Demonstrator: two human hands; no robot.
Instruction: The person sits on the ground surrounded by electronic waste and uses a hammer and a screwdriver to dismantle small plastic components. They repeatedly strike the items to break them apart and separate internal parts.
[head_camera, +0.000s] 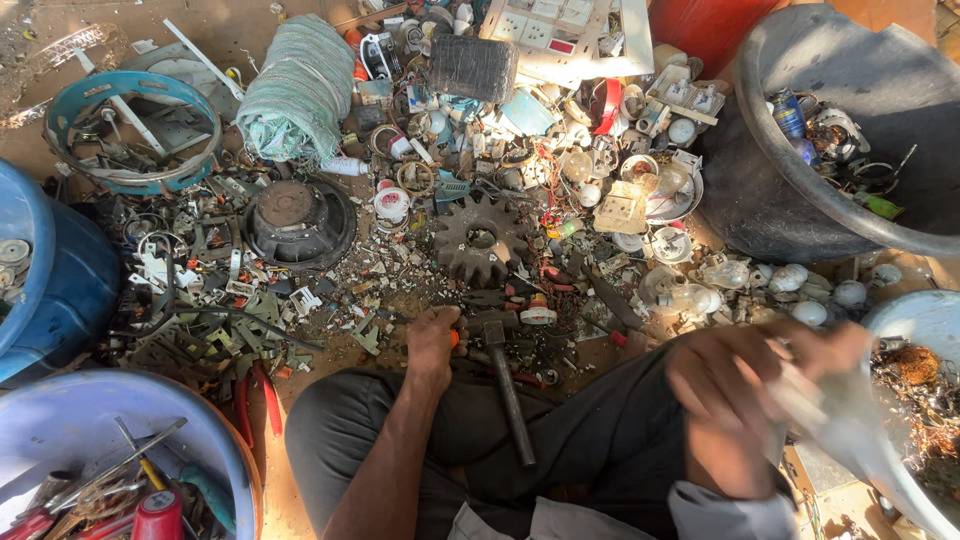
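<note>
Dirt floor (330, 345), covered with scrap: a rusty gear wheel (481, 238), a round speaker (298, 220), light bulbs (790, 278) and switch plates. A black tub (790, 215) stands at upper right; blue tubs (60, 280) stand at left. The left hand (436, 343) is closed on a small orange-handled tool, just beside a hammer (505, 380) lying against the leg. The right hand (745, 375), blurred, grips a pale plastic piece (850, 420) over the right knee.

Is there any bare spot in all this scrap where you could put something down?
Barely. Bare brown ground shows at the top left, above the blue plastic ring, with a smaller gap beside the blue drum. Around the rusty toothed gear, hammer and left hand, it is packed.
</note>
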